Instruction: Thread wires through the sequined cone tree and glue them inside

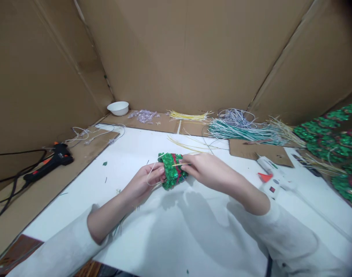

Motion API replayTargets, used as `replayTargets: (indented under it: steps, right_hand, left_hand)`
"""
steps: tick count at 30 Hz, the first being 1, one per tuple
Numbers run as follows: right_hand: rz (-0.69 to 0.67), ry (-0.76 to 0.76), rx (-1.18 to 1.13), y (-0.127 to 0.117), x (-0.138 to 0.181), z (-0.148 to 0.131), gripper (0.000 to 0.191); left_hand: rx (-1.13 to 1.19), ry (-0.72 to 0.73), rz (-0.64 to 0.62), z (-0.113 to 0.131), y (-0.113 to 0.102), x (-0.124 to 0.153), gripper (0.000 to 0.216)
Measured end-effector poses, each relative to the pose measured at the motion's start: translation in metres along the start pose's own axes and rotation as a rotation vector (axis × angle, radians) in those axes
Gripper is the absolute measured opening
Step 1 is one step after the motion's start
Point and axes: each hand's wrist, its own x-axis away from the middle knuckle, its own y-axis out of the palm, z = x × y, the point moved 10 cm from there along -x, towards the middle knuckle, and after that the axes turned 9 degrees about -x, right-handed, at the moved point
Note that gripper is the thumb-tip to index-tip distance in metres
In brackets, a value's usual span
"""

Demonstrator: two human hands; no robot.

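A small green piece made of shiny beads or sequins (169,177), with a red band across it, is held up over the white table. My left hand (148,179) is closed on its left side, thumb pressed on the front. A pale thin strand loops out by the left thumb. At the piece's right side, my right hand (203,169) pinches a thin yellowish wire (178,164), which lies across the green front. Whether the wire is fixed to the piece I cannot tell.
A black glue gun (50,163) with its cable lies left. At the back are a white bowl (118,108), clear beads (144,115), yellow wires (190,115) and green wires (245,132). A white power strip (272,175) and green sequined pieces (323,134) stand right. Cardboard walls surround the table.
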Motion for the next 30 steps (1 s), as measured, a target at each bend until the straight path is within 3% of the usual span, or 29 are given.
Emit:
replayTargets:
  steps: [8,10,15,20,24,30]
  right_hand:
    - [0.125,-0.004,-0.067,-0.023,0.001,0.018,0.01]
    - [0.151,-0.012,-0.082,-0.02,-0.004,0.015,0.01]
    - [0.066,-0.074,-0.117,0.001,-0.017,0.001,0.009]
    - [0.032,-0.022,-0.089,-0.005,-0.017,0.021,0.032]
    - [0.103,0.008,-0.091,-0.014,-0.015,0.028,0.05]
    - [0.031,-0.042,-0.11,0.015,-0.019,0.014,0.026]
  left_hand:
    - [-0.165,-0.062,-0.1,0.008,-0.009,-0.005,0.017]
    - [-0.163,-0.095,-0.127,0.006,-0.011,-0.006,0.018]
    - [-0.12,-0.131,-0.2,0.001,-0.004,-0.01,0.023]
    - [-0.06,-0.117,-0.205,-0.007,0.002,-0.012,0.022]
    - [0.05,-0.104,-0.227,-0.013,0.009,-0.009,0.019]
    - [0.093,-0.077,-0.186,-0.013,0.012,-0.004,0.026]
